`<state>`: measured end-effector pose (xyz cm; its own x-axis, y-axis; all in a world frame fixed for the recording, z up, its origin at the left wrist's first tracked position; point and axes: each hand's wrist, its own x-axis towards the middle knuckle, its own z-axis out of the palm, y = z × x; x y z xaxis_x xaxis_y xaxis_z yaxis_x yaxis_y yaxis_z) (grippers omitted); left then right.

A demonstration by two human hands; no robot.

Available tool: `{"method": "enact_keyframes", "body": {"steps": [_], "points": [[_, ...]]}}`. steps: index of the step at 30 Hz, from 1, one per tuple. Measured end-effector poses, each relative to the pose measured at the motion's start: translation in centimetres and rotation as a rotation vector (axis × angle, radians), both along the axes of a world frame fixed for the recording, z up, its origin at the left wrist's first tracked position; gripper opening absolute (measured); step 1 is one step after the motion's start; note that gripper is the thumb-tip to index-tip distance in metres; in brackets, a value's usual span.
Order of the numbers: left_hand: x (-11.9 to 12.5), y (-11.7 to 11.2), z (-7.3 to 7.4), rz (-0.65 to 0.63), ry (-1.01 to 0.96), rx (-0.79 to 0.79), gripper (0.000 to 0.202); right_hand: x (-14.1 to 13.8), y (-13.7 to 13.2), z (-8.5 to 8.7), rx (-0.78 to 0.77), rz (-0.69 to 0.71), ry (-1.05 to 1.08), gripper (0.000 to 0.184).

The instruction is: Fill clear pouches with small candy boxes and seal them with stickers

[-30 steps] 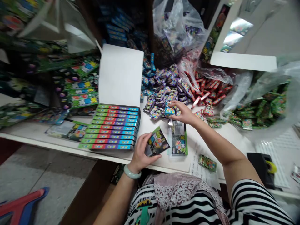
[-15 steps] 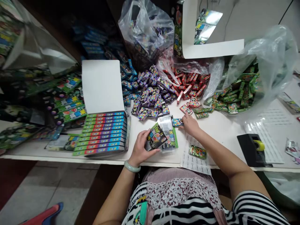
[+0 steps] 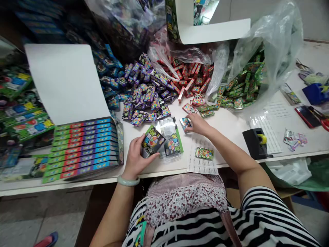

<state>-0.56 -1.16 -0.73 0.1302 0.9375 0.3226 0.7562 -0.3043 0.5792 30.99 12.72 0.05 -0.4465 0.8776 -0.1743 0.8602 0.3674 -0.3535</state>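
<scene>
Both hands are busy: our left hand [image 3: 134,155] grips a dark packet [image 3: 153,140] by its edges, and our right hand [image 3: 199,124] pinches a small blue packet [image 3: 184,124], just right of a clear pack [image 3: 168,126]. Watch that left grip! It looks light, so a slack thumb could drop the dark packet onto the clear pack, and a careless right-hand nudge might skid that pack sideways. Our left forearm reaches up from below, thumb spread from fingers; our right arm slants in, elbow bent, fingertips pointing left. Near the front of the worktop [image 3: 226,128], a green packet [image 3: 204,153] lies on a sticker sheet [image 3: 203,168]. Over left, an open box [image 3: 68,84] shows striped rows. Farther back, purple packets [image 3: 147,94] lie heaped beside red packets [image 3: 190,72], with green packets [image 3: 243,84] partly inside a clear bag [image 3: 284,37].
</scene>
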Motion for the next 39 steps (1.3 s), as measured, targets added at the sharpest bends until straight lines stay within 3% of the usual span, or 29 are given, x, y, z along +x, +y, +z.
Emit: {"method": "enact_keyframes", "body": {"steps": [3,7,10,13,16,22,26,29,32,36,39], "points": [[0.3,0.3,0.1,-0.018,0.01,-0.026,0.089,0.6,0.9,-0.1,-0.006,0.143,-0.037,0.083],[1.1,0.6,0.2,-0.054,0.027,-0.076,0.09,0.8,1.0,0.3,0.039,0.141,0.049,0.068],[1.6,0.8,0.0,-0.071,0.056,-0.083,0.089,0.9,-0.4,2.1,0.183,0.136,0.304,0.068],[1.9,1.2,-0.3,-0.118,0.067,-0.083,0.091,1.0,-2.1,4.5,0.196,0.368,0.449,0.072],[2.0,1.6,-0.3,-0.187,0.058,-0.058,0.093,0.9,-2.9,6.2,0.125,0.553,0.413,0.071],[2.2,1.5,0.0,-0.314,0.044,-0.059,0.094,-0.2,-2.3,6.5,0.066,0.64,0.28,0.068],[2.6,1.5,0.2,-0.277,0.014,-0.074,0.094,-1.8,-2.3,6.1,0.017,0.616,0.339,0.073],[2.9,1.3,0.3,-0.202,-0.012,-0.068,0.095,-2.5,-3.2,5.7,0.016,0.486,0.484,0.079],[3.4,0.9,0.4,-0.088,-0.019,-0.011,0.097,-2.7,-5.0,5.2,0.032,0.245,0.598,0.063],[5.2,0.4,0.5,0.011,-0.027,0.061,0.098,-3.6,-7.7,4.6,-0.12,0.137,0.639,0.035],[6.8,0.1,0.6,0.067,-0.111,0.088,0.098,-4.2,-8.4,4.7,-0.066,0.008,0.705,0.041]]}}
